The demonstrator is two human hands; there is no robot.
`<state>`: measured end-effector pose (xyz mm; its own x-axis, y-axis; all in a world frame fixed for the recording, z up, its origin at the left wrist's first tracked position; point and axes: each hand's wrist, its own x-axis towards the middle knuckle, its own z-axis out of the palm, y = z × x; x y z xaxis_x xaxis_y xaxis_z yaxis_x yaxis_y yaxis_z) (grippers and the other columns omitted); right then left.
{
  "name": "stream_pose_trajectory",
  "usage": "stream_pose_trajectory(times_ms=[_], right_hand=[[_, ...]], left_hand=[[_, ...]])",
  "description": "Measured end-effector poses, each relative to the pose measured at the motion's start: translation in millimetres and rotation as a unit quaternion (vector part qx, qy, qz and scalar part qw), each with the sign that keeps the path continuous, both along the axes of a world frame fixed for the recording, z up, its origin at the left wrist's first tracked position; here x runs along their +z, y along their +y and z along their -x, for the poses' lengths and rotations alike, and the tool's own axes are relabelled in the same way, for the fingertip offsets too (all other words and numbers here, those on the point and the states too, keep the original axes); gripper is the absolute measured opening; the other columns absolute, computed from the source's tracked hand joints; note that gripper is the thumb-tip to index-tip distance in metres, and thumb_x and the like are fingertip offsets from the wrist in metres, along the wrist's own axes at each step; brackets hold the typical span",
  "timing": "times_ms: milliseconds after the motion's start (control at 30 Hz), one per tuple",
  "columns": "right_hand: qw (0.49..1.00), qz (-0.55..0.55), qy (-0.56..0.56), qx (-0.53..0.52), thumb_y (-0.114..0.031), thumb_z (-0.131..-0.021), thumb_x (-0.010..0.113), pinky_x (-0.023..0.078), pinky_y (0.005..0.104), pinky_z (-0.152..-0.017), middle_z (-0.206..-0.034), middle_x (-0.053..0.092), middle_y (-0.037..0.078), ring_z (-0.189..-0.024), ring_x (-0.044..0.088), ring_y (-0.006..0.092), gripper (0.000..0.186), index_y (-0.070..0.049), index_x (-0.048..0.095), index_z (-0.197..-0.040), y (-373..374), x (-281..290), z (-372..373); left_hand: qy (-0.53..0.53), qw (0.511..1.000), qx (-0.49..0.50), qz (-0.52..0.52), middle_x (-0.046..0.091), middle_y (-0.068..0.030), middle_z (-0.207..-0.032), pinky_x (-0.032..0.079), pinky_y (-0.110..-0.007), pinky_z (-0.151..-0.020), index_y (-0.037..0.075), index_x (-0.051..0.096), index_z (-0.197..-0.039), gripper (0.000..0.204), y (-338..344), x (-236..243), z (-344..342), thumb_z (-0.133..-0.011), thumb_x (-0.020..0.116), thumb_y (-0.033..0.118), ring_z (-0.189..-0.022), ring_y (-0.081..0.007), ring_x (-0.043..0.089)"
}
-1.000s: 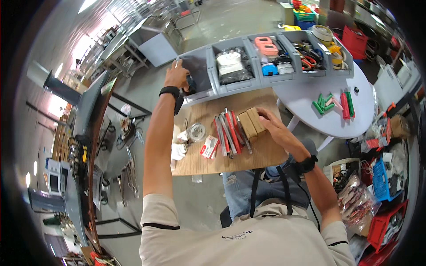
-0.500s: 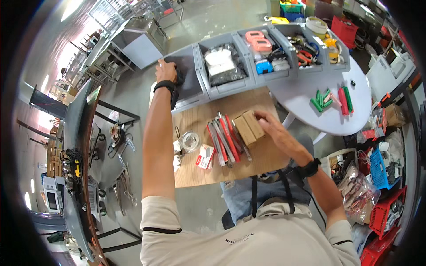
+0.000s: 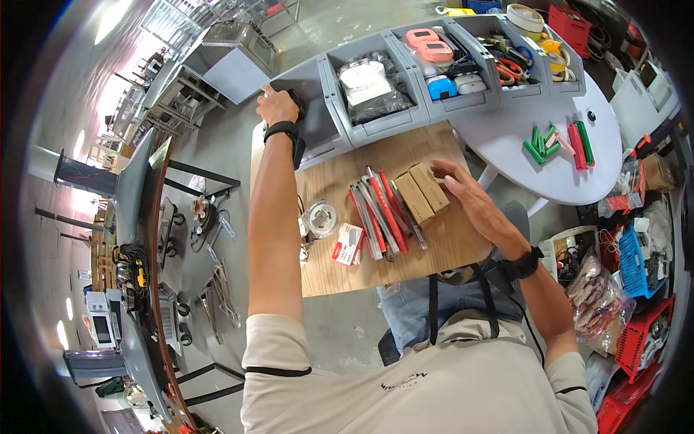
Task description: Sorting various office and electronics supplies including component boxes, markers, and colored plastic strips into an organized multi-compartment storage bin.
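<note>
My left hand is curled at the outer wall of the leftmost grey bin, against a dark object; what it holds is unclear. My right hand, fingers apart, is just right of two small cardboard boxes. Left of these, on the wooden board, lie several red and silver slim items, a red and white packet and a round clear roll.
Bins holding a bagged white item, pink devices and scissors line the back. A white oval table bears green and pink cylinders. Crates crowd the right; a dark-framed bench stands left.
My right hand's fingers have lifted slightly off the boxes and spread. My left hand stays at the leftmost bin, its fingers shifting a little. The view has shifted slightly.
</note>
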<state>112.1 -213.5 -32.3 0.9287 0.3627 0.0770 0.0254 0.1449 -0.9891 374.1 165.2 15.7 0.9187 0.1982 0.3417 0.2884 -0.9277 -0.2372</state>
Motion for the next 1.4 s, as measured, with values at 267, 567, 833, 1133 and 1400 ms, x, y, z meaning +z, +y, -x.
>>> stream_pose_trajectory(times_ms=[267,567,833,1133,1400], right_hand=[[1.000,0.005,-0.018,0.014,-0.031,-0.104,0.047,0.030,0.0313,-0.113,-0.138,0.049,0.011,-0.133,0.043,0.0181,0.050,0.003,0.042,-0.141,3.4,9.2,1.2],[0.999,0.001,-0.033,0.002,-0.029,-0.103,0.049,0.031,0.0318,-0.113,-0.139,0.049,0.012,-0.132,0.043,0.0190,0.049,0.001,0.042,-0.142,0.7,5.6,4.1],[0.994,0.047,-0.099,-0.016,-0.019,-0.094,0.065,0.043,0.0338,-0.102,-0.131,0.053,0.014,-0.122,0.052,0.0231,0.052,-0.003,0.045,-0.139,3.1,-16.4,2.1],[0.996,0.001,-0.070,0.046,-0.012,-0.093,0.064,0.038,0.0331,-0.107,-0.137,0.050,0.013,-0.125,0.050,0.0221,0.052,-0.003,0.043,-0.140,4.1,-11.9,-0.9],[1.000,-0.003,0.000,0.028,-0.021,-0.097,0.057,0.037,0.0301,-0.106,-0.132,0.055,0.012,-0.123,0.050,0.0180,0.048,0.001,0.045,-0.139,6.2,1.5,-1.1]], left_hand=[[0.023,0.999,-0.008,0.043,0.041,-0.0227,-0.147,0.050,-0.050,-0.091,0.014,0.076,-0.108,0.033,2.6,11.8,2.8,-0.077,0.070,0.024,-0.120,-0.0411,0.054],[0.107,0.965,-0.116,0.208,0.043,-0.0288,-0.146,0.030,-0.048,-0.114,0.013,0.053,-0.141,0.089,40.8,25.9,-14.7,-0.071,0.073,0.064,-0.141,-0.0423,0.032],[0.035,0.897,-0.297,0.325,0.059,-0.0235,-0.129,0.041,-0.040,-0.105,0.001,0.062,-0.128,0.064,-28.0,63.4,114.4,-0.090,0.061,0.052,-0.121,-0.0343,0.056],[0.160,0.802,-0.386,0.427,0.065,-0.0133,-0.120,0.047,-0.035,-0.096,0.004,0.062,-0.127,0.050,-110.8,79.7,262.5,-0.091,0.069,0.038,-0.110,-0.0244,0.062],[0.138,0.723,-0.416,0.534,0.068,-0.0173,-0.115,0.051,-0.036,-0.090,0.004,0.060,-0.130,0.051,-127.9,43.5,258.8,-0.092,0.068,0.037,-0.105,-0.0232,0.064]])
